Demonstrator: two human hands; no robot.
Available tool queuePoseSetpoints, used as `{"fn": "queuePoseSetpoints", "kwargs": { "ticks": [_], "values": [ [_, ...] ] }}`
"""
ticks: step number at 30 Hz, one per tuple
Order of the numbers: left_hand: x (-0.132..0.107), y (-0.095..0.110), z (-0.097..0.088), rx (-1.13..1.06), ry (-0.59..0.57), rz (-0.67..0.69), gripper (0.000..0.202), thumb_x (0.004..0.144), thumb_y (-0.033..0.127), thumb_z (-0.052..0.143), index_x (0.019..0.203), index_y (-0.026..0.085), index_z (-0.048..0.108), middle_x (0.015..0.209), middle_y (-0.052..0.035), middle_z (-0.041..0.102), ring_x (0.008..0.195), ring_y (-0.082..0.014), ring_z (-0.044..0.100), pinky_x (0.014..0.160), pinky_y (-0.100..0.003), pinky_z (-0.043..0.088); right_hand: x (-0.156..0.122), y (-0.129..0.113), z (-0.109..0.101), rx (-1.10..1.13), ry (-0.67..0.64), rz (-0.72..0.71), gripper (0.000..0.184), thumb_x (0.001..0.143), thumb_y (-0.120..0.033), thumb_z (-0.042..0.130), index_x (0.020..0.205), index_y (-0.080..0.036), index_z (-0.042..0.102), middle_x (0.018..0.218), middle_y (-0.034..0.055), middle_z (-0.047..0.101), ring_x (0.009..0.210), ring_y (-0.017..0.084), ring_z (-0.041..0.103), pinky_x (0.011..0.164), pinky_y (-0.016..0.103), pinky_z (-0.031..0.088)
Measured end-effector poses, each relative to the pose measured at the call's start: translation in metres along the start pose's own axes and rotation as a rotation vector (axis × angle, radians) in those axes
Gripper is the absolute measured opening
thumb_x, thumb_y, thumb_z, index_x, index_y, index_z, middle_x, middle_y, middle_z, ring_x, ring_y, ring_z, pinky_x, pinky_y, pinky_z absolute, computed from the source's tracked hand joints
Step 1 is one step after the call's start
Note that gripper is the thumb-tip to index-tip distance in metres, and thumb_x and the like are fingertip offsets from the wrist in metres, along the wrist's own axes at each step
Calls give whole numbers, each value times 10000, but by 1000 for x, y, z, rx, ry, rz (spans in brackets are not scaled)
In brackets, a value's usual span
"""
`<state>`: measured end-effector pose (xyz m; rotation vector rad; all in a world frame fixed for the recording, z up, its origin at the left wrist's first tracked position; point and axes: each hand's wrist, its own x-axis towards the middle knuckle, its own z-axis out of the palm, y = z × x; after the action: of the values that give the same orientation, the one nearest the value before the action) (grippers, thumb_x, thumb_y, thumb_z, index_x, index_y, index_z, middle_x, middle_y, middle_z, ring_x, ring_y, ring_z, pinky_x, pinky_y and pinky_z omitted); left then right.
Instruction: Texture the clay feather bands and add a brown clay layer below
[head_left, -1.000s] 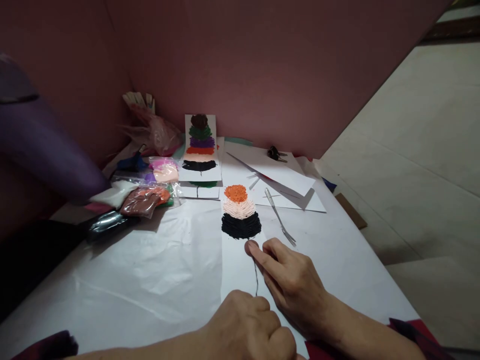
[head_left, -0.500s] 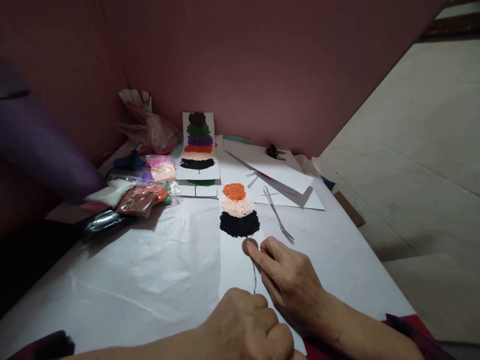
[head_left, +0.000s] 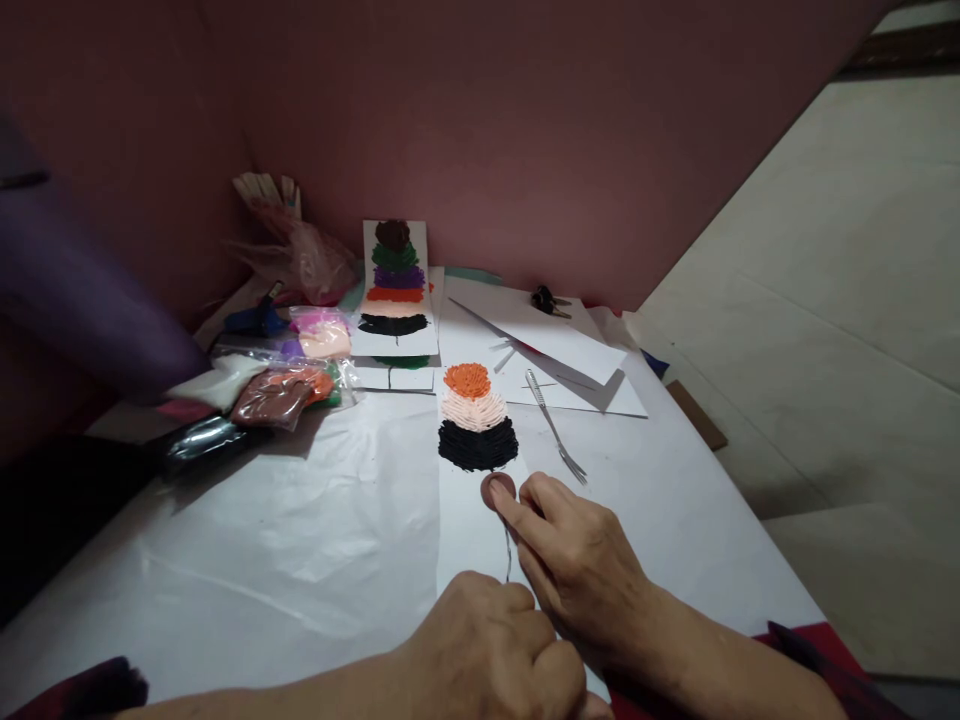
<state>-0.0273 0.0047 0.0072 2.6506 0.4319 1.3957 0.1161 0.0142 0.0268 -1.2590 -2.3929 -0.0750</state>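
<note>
A flat, round piece of brown modelling clay [head_left: 487, 491] lies on a white paper strip [head_left: 459, 545], just below a black clay band [head_left: 478, 445]. My right hand [head_left: 581, 540] presses its index fingertip onto the brown piece, the other fingers curled in. Closer to me, my left hand [head_left: 495, 645] is closed over the strip's lower part, its fingertips hidden underneath. Above the black band sit a peach layer [head_left: 474, 411] and an orange top [head_left: 467, 380], both scored with fine lines. A thin dark line [head_left: 508, 555] runs down the strip between my hands.
A metal fork [head_left: 555, 425] lies right of the strip. Bags of coloured clay [head_left: 271, 397] are at the left. A card with coloured bands [head_left: 394, 285] leans at the back, near loose white paper [head_left: 544, 345] and keys [head_left: 550, 301]. A pink wall [head_left: 480, 150] rises behind.
The brown clay under my right index finger looks slightly wider and flatter. Both hands stay in nearly the same places; the whole view has shifted very slightly.
</note>
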Motion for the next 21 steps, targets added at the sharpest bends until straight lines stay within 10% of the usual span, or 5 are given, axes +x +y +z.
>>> {"fn": "queuePoseSetpoints", "kwargs": {
  "ticks": [21],
  "values": [
    [0,-1,2,-6,26,-17,513,977,190,352,479,182,474,386,27,431,352,-106,313,357,-283,245,-5,2,2,96,217,-58,346,867,-10,425,1159,-64,602,689,45,562,569,146,480,491,275,384]
  ]
}}
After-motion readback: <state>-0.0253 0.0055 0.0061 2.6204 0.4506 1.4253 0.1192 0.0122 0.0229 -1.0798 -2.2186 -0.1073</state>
